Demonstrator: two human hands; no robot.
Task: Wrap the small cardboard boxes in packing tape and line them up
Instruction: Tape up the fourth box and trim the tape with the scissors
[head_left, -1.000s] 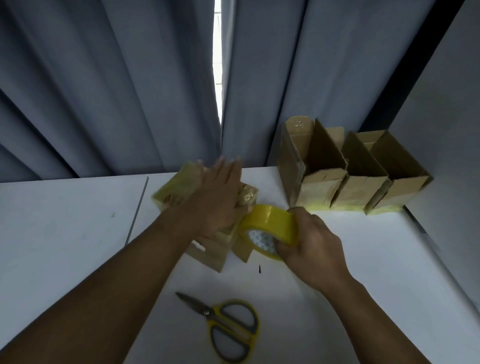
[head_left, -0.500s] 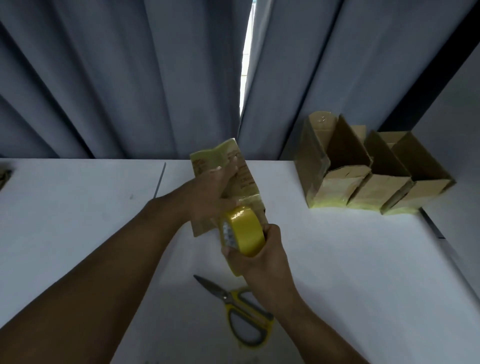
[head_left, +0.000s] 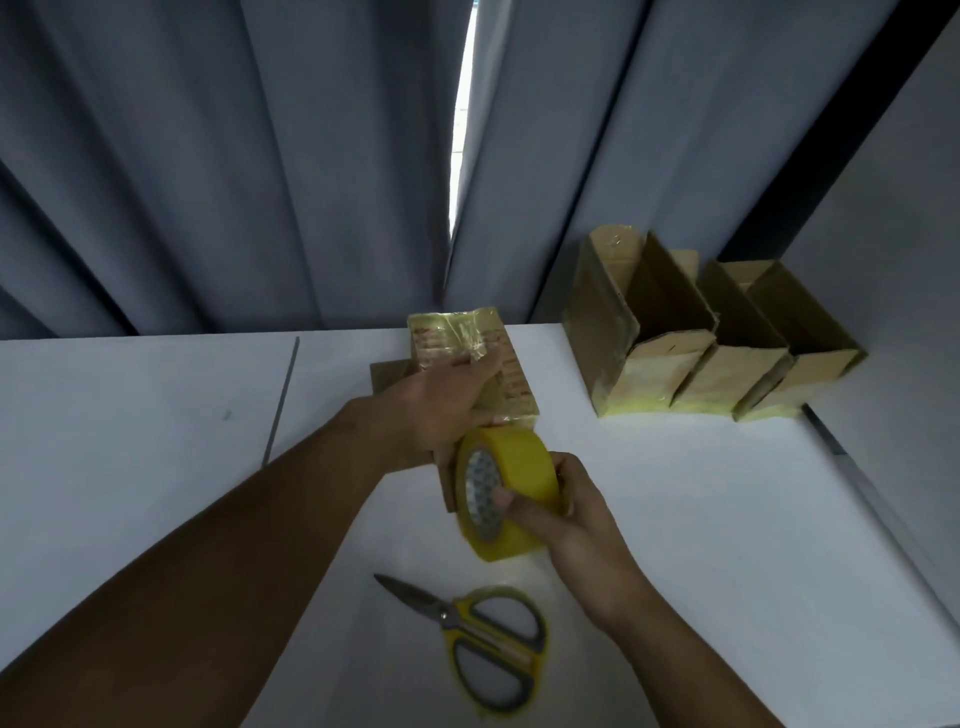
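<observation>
Head view | left hand (head_left: 439, 410) gripping taped box (head_left: 470, 364), fingers curling over it | right hand (head_left: 563, 514) pinching yellow tape roll (head_left: 511, 493) beside box | scissors (head_left: 480, 642) lying near

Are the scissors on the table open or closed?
Closed: the yellow-handled scissors lie flat on the white table, blades together in one point.

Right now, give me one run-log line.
left hand holds taped cardboard box | right hand grips yellow tape roll | scissors on table | three boxes lined up
</observation>
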